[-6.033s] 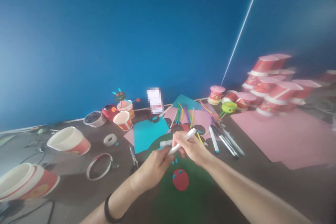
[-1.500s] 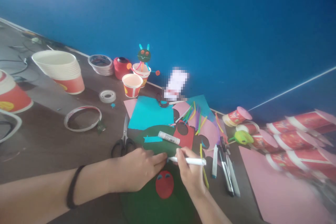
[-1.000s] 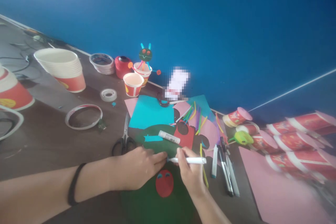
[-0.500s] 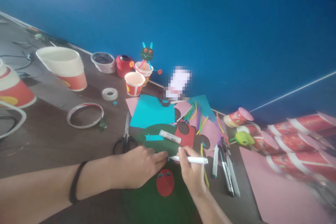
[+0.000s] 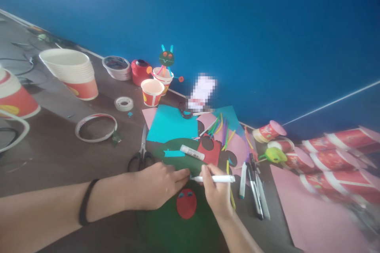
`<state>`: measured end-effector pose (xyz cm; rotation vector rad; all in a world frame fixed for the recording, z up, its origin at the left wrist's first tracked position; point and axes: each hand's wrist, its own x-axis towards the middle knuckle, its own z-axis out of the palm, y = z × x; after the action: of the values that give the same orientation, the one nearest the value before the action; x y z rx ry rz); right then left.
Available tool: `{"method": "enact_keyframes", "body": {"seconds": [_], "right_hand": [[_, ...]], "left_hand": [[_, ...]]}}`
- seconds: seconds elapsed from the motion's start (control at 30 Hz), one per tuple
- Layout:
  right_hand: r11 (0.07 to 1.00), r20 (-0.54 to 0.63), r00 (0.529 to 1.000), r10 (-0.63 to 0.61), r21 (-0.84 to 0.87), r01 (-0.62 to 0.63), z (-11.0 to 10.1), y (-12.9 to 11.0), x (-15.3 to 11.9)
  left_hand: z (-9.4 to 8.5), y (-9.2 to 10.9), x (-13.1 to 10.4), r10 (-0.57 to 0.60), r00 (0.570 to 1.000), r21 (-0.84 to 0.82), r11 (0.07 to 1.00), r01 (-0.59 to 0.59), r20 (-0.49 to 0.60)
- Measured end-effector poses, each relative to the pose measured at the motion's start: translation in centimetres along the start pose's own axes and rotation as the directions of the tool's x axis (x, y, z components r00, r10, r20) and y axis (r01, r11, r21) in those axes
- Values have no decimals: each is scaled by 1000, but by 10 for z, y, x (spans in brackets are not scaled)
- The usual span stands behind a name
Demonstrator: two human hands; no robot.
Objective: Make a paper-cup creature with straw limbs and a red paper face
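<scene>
My right hand is closed around a white marker, its tip pointing left. Opposite it, the fingertips of my left hand press together at a tiny blue paper piece, partly hidden, right by the marker's tip. Both hands are over dark green paper. Just below the fingers lies a red paper oval with two small blue eye-like pieces. A glue stick and a blue paper strip rest on the green paper beyond my hands.
Black-handled scissors lie beside my left hand. Pens are to the right, near pink paper and blurred red cups. Stacked paper cups, tape rolls and a cup with a paper figure stand further back.
The view has shifted very slightly. Both hands and the marker keep nearly the same place over the green paper.
</scene>
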<state>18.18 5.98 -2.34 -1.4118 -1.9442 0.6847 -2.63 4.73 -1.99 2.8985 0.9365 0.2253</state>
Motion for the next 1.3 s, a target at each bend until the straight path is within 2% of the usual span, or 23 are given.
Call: {"method": "enact_keyframes", "body": {"seconds": [0.2, 0.7, 0.9, 1.3], "right_hand": [[1000, 6, 1000, 24, 17, -25, 1, 0, 0], [999, -2, 1000, 26, 32, -26, 1, 1, 0], [1000, 0, 1000, 14, 20, -14, 0, 1, 0], [999, 1, 1000, 20, 33, -20, 1, 0, 1]], "left_hand": [[-3, 1, 1, 16, 999, 24, 1000, -17, 28], [1, 0, 0, -15, 1000, -23, 1000, 15, -10], [-1, 1, 1, 14, 999, 29, 999, -15, 35], [1, 1, -1, -13, 1000, -21, 1000, 13, -4]]}}
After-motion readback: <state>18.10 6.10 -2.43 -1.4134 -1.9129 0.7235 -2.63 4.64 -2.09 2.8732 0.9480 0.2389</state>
